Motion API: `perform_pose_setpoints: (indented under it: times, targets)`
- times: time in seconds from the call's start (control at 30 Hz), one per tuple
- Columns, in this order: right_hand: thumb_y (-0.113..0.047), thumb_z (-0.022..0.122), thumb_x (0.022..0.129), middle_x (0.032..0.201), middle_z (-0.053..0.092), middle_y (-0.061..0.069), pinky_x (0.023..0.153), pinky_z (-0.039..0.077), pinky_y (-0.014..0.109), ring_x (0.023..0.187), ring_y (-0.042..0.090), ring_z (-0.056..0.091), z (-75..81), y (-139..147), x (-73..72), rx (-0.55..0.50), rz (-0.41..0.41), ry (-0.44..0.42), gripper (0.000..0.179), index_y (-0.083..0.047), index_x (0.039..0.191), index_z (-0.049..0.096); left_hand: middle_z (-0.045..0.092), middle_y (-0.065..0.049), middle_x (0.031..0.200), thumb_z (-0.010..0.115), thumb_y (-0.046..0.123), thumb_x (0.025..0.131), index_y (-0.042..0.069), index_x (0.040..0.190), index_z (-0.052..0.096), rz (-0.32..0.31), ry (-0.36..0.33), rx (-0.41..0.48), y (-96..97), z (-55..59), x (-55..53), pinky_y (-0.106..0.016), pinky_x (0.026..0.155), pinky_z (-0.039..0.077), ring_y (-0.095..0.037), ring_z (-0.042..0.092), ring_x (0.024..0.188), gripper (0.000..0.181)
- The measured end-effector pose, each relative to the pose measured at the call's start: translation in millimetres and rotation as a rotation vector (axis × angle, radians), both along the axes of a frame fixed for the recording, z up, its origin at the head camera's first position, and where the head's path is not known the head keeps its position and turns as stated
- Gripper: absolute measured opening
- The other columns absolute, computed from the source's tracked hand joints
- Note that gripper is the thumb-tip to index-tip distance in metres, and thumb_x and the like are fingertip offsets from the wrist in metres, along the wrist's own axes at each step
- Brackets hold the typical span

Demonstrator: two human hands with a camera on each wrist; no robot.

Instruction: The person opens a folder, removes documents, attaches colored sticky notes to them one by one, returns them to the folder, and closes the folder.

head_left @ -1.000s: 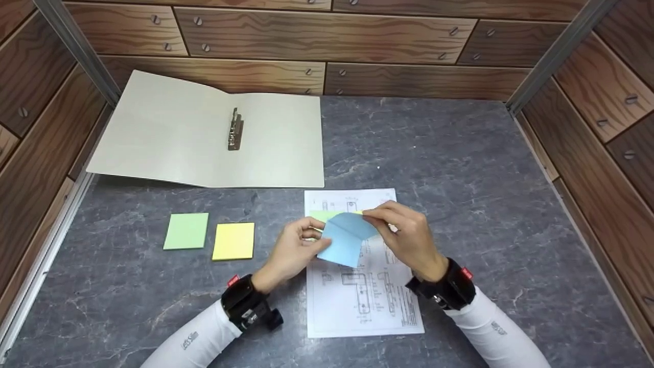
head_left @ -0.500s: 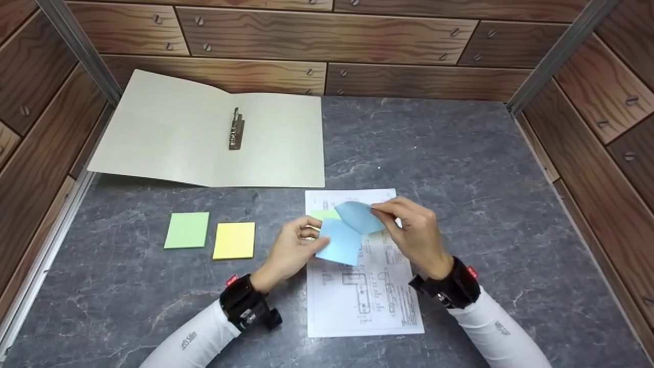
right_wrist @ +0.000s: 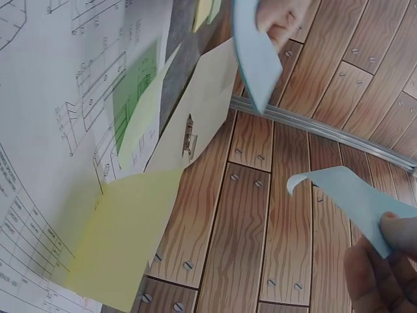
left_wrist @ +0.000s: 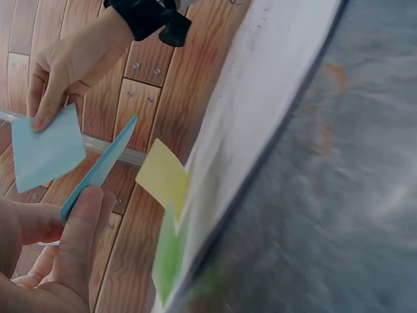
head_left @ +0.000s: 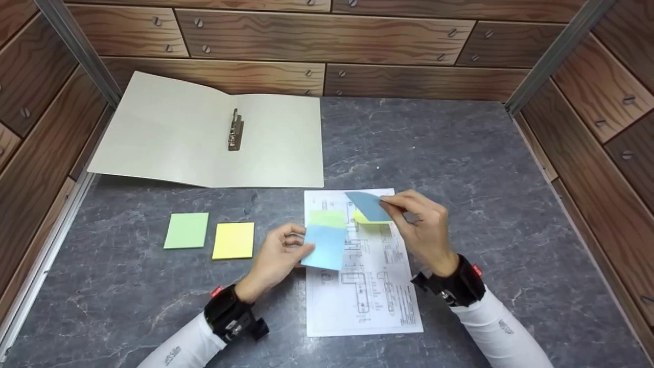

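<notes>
Above the printed drawing sheet (head_left: pixel 347 312), my left hand (head_left: pixel 278 255) pinches a blue sticky note pad (head_left: pixel 323 248) by its left edge. Apart from it, my right hand (head_left: pixel 421 225) pinches a single blue sticky note (head_left: pixel 365 205) between thumb and fingers; in the right wrist view that blue note (right_wrist: pixel 345 192) has a curled edge. Stuck on the upper part of the sheet are a green note (head_left: pixel 327 217), partly hidden by the blue pad, and a yellow note (head_left: pixel 370 219), partly hidden by the blue note. Both lift off the paper in the right wrist view.
An open cream folder (head_left: pixel 276 143) with a metal lever clip (head_left: pixel 235 130) lies at the back left. Left of the sheet lie a green note pad (head_left: pixel 186 231) and a yellow note pad (head_left: pixel 233 240). Wood-patterned walls (head_left: pixel 327 38) enclose the grey marbled table (head_left: pixel 460 153).
The blue note has come away from the blue pad. My right hand has moved up and right with the note, while my left hand has shifted left with the pad.
</notes>
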State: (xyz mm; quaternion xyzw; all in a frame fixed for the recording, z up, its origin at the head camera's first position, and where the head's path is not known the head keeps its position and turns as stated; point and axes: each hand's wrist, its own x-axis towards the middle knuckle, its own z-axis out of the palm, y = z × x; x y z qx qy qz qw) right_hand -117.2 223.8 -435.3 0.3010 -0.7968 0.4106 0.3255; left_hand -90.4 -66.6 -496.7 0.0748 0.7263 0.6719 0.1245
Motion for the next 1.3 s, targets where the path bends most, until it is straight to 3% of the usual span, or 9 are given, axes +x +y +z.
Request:
perform_pose_setpoints:
  times: [0.33, 0.57, 0.8, 0.97, 1.13, 1.3]
  targets:
    - [0.006, 0.076, 0.091, 0.092, 0.074, 0.014, 0.076, 0.055, 0.011, 0.079, 0.013, 0.069, -2.6, -0.4, 1.5, 0.042, 0.026, -0.019, 0.020, -0.003, 0.108, 0.080, 0.076, -0.021, 0.098, 0.069, -0.001, 0.097, -0.009, 0.118, 0.061, 0.068, -0.034, -0.073, -42.0, 0.2, 21.1, -0.023, 0.060, 0.058, -0.005, 0.071, 0.072, 0.024]
    - [0.009, 0.077, 0.088, 0.090, 0.074, 0.013, 0.071, 0.052, 0.012, 0.074, 0.014, 0.066, -3.7, -0.5, 2.3, 0.051, 0.021, -0.031, 0.022, -0.002, 0.107, 0.081, 0.075, -0.009, 0.089, 0.071, -0.004, 0.094, -0.009, 0.116, 0.061, 0.156, -0.115, -0.108, -66.9, 4.3, 35.3, -0.022, 0.056, 0.056, -0.008, 0.071, 0.068, 0.025]
    - [0.005, 0.077, 0.090, 0.092, 0.075, 0.013, 0.072, 0.051, 0.012, 0.076, 0.012, 0.066, -5.7, -1.6, 2.7, 0.061, 0.021, -0.040, 0.019, -0.003, 0.108, 0.081, 0.077, -0.012, 0.091, 0.071, -0.004, 0.094, -0.009, 0.119, 0.062, 0.186, -0.145, -0.210, -91.9, 6.7, 47.6, -0.021, 0.054, 0.052, -0.009, 0.071, 0.068, 0.027]
    - [0.010, 0.079, 0.086, 0.089, 0.075, 0.011, 0.068, 0.050, 0.013, 0.071, 0.013, 0.065, -7.1, -3.1, 2.4, 0.051, 0.024, -0.037, 0.023, -0.002, 0.105, 0.081, 0.076, -0.010, 0.088, 0.072, -0.005, 0.094, -0.009, 0.120, 0.061, 0.228, -0.191, -0.237, -105.9, 2.5, 56.7, -0.020, 0.052, 0.048, -0.008, 0.066, 0.063, 0.028]
    - [0.010, 0.080, 0.085, 0.087, 0.076, 0.010, 0.066, 0.051, 0.013, 0.069, 0.014, 0.065, -7.9, -3.4, 1.4, 0.053, 0.018, -0.034, 0.022, -0.002, 0.104, 0.082, 0.068, -0.004, 0.079, 0.072, -0.005, 0.094, -0.005, 0.117, 0.063, 0.288, -0.239, -0.255, -115.1, -4.2, 63.2, -0.020, 0.050, 0.038, -0.008, 0.046, 0.053, 0.025]
    - [0.010, 0.080, 0.084, 0.087, 0.076, 0.011, 0.066, 0.049, 0.011, 0.068, 0.014, 0.065, -8.3, -4.8, 2.0, 0.062, 0.025, -0.041, 0.023, -0.001, 0.104, 0.081, 0.071, -0.005, 0.080, 0.076, -0.003, 0.091, -0.004, 0.109, 0.067, 0.283, -0.181, -0.346, -119.8, -6.7, 65.2, -0.019, 0.053, 0.040, -0.008, 0.047, 0.055, 0.020]
